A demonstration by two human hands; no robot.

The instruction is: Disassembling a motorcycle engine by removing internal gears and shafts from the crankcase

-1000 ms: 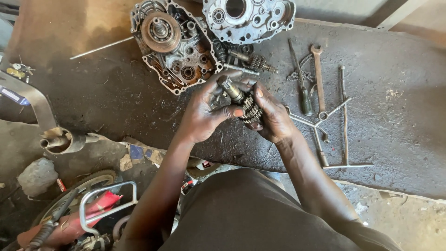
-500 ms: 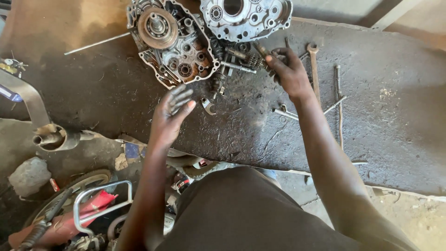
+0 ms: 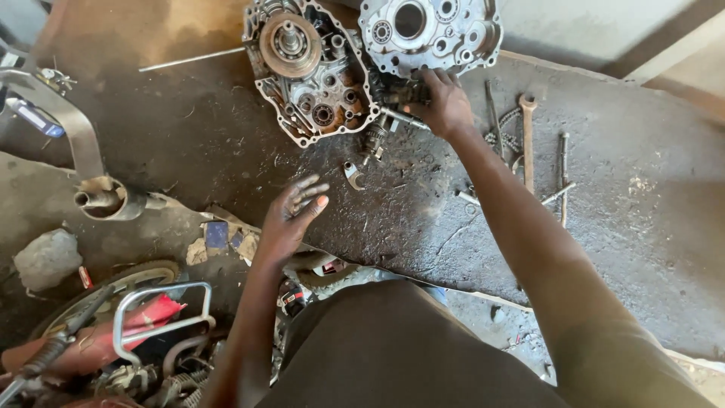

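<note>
My right hand (image 3: pixel 447 104) reaches far forward, its fingers curled over a dark gear shaft (image 3: pixel 399 115) that lies between two engine case halves. The left case half (image 3: pixel 310 72) shows gears and a round clutch hub; the right half (image 3: pixel 430 30) is a bare silver casting. My left hand (image 3: pixel 296 210) hovers low over the oily ground with its fingers spread and nothing in it. A small bent metal piece (image 3: pixel 353 174) lies just ahead of it, beside another geared shaft (image 3: pixel 375 137).
Right of my right arm lie a spanner (image 3: pixel 526 132), screwdrivers (image 3: pixel 492 113) and thin rods (image 3: pixel 563 170). A long thin rod (image 3: pixel 192 59) lies far left. An exhaust pipe (image 3: pixel 98 198), a stone (image 3: pixel 45 257) and red motorcycle parts (image 3: pixel 121 325) sit at near left.
Both hands held a gear cluster together near me. The right hand then carried it forward to the engine cases, while the left hand let go, opened and dropped back toward me.
</note>
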